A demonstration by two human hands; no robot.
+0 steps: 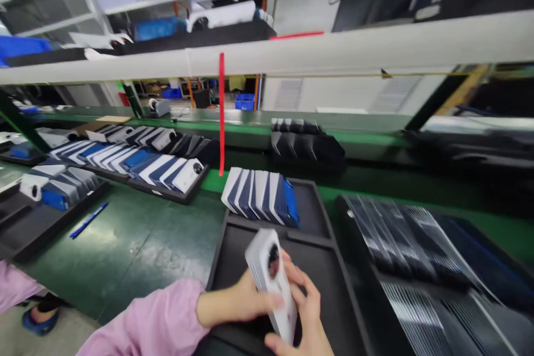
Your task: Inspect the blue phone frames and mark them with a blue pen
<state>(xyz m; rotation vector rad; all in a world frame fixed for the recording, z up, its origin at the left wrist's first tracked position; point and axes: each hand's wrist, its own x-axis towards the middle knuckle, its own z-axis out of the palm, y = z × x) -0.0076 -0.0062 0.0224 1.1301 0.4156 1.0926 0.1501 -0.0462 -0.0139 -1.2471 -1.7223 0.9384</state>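
Both of my hands are around a small stack of white phone back covers (271, 283), tilted upright, with a dark round camera area on the front one. My left hand (244, 297) grips the stack from the left, thumb across its face. On the right side, my right hand (306, 303) has its fingers and thumb against the stack's edge. Beneath them is a black tray (233, 245). Its far compartment holds a fanned row of white and dark blue covers (258, 194), with a bright blue piece at the right end.
To the left, black trays hold rows of white and blue covers (137, 164). A blue pen (89, 221) lies on the green table (154, 256). Stacks of dark, clear-edged sheets (400, 239) stand at right. A white shelf beam (354, 47) crosses above.
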